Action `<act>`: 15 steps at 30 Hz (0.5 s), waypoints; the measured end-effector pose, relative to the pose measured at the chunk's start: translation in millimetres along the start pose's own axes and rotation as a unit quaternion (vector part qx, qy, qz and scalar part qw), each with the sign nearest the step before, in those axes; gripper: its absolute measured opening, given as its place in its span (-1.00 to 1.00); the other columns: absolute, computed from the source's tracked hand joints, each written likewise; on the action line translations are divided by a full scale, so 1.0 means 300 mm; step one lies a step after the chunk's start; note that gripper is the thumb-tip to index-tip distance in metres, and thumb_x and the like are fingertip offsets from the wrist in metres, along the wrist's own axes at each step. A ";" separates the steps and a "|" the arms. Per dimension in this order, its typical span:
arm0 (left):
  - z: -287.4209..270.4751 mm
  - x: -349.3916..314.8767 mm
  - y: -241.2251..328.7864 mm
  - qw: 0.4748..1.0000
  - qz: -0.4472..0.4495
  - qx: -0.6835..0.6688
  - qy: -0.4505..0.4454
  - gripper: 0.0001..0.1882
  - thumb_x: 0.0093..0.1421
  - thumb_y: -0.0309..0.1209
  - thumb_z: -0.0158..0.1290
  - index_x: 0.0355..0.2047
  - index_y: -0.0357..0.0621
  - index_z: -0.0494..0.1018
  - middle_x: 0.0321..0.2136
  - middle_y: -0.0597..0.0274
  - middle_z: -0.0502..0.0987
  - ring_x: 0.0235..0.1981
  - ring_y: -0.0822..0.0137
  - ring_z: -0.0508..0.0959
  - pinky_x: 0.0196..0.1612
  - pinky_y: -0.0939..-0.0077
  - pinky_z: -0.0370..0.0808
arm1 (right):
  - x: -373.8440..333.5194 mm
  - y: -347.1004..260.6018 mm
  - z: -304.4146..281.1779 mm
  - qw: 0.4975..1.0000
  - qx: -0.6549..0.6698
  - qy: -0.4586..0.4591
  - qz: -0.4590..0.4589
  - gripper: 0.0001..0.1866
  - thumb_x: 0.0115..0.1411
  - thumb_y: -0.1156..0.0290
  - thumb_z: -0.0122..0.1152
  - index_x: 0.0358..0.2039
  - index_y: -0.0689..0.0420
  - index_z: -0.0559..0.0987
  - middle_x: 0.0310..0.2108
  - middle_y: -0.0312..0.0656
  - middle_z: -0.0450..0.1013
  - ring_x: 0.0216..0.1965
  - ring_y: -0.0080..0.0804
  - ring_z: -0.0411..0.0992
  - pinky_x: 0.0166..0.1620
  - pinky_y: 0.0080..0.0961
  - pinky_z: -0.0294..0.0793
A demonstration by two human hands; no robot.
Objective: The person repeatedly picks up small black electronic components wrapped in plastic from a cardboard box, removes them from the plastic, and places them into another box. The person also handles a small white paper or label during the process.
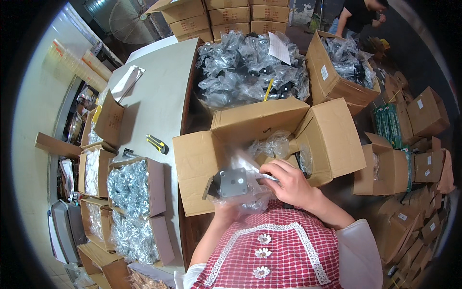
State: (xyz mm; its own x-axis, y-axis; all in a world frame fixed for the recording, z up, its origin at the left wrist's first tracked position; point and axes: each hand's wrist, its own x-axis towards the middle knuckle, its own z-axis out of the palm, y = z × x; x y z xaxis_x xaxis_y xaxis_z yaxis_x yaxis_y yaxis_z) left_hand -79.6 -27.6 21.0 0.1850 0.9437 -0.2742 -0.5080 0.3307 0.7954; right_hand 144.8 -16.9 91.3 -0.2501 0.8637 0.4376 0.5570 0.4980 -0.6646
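My left hand [225, 210] is closed around a black metal bracket [233, 182] with a flat square plate and holes. Clear plastic [255, 200] wraps loosely around its lower side, and most of my left fingers are hidden beneath it. Close by, my right hand [288, 182] is closed in a pinch on the edge of a whitish, partly blurred plastic bag [244, 161]. Both hands are over the near side of an open cardboard box [339, 137], its flaps spread outward. Inside it lie several clear plastic bags [275, 143].
Beyond the box, a large bin holds many bagged black parts [236, 72]; a filled carton [325, 79] stands beside it. On the grey table [154, 96] lies a yellow-and-black utility knife [157, 144]. Boxes of bagged hardware [129, 185] line the left. A person [358, 18] stands far right.
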 end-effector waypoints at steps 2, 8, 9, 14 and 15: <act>-0.004 0.007 -0.030 1.000 0.027 0.012 -0.005 -0.45 0.06 -0.46 0.27 0.11 -0.22 0.47 -0.09 0.08 0.62 -0.14 0.15 0.67 -0.08 0.24 0.68 | 0.005 0.000 0.005 1.000 0.011 0.014 0.022 -0.69 0.10 0.61 0.39 -0.12 0.20 0.58 -0.21 -0.05 0.55 -0.15 -0.04 0.55 -0.09 -0.22 0.54; -0.017 0.006 -0.052 0.997 0.061 0.040 -0.016 -0.46 0.08 -0.44 0.27 0.10 -0.21 0.47 -0.10 0.09 0.62 -0.13 0.16 0.67 -0.09 0.25 0.68 | 0.009 -0.002 0.014 0.999 0.010 0.025 0.045 -0.73 0.14 0.60 0.36 -0.13 0.21 0.58 -0.19 -0.05 0.55 -0.14 -0.04 0.55 -0.08 -0.24 0.54; -0.023 0.005 -0.047 0.997 0.059 0.040 -0.017 -0.47 0.09 -0.42 0.27 0.10 -0.21 0.48 -0.10 0.09 0.62 -0.12 0.17 0.67 -0.10 0.26 0.68 | 0.007 -0.001 0.014 0.999 -0.005 0.024 0.040 -0.72 0.13 0.61 0.36 -0.12 0.21 0.59 -0.20 -0.05 0.55 -0.14 -0.04 0.55 -0.07 -0.24 0.55; -0.038 -0.009 -0.038 0.999 0.019 0.030 0.003 -0.47 0.09 -0.38 0.28 0.09 -0.22 0.48 -0.09 0.07 0.62 -0.10 0.17 0.66 -0.11 0.26 0.68 | -0.010 0.009 0.017 0.998 -0.057 0.010 -0.010 -0.64 0.07 0.64 0.36 -0.07 0.23 0.60 -0.18 -0.04 0.55 -0.11 -0.05 0.55 -0.04 -0.25 0.57; -0.036 -0.014 -0.037 1.000 0.008 0.026 0.011 -0.46 0.08 -0.38 0.28 0.09 -0.23 0.48 -0.09 0.07 0.62 -0.10 0.17 0.66 -0.11 0.26 0.68 | -0.015 0.012 0.021 0.998 -0.058 0.006 -0.016 -0.64 0.06 0.65 0.36 -0.08 0.24 0.61 -0.18 -0.04 0.56 -0.11 -0.05 0.56 -0.04 -0.26 0.58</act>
State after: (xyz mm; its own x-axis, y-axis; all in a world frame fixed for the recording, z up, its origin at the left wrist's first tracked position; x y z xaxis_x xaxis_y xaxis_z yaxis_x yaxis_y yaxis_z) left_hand -83.9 -35.0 7.6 0.1584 0.9489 -0.2730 -0.4663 0.3156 0.8264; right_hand 142.9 -18.4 83.2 -0.2605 0.8457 0.4658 0.6376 0.5130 -0.5748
